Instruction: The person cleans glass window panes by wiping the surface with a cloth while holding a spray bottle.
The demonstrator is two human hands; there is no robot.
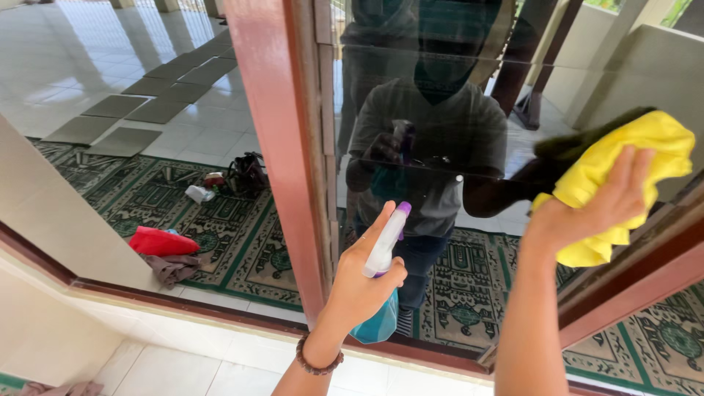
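Note:
My left hand grips a spray bottle with a white and purple nozzle and a teal body, pointed at the window glass. A beaded bracelet sits on that wrist. My right hand presses a yellow cloth flat against the glass at the upper right. The pane mirrors a person holding the bottle and the cloth.
A red-brown window frame post stands just left of the bottle, with a lower sill below. Through the glass lie a green patterned carpet, a red bundle, a dark bag and grey mats on white tiles.

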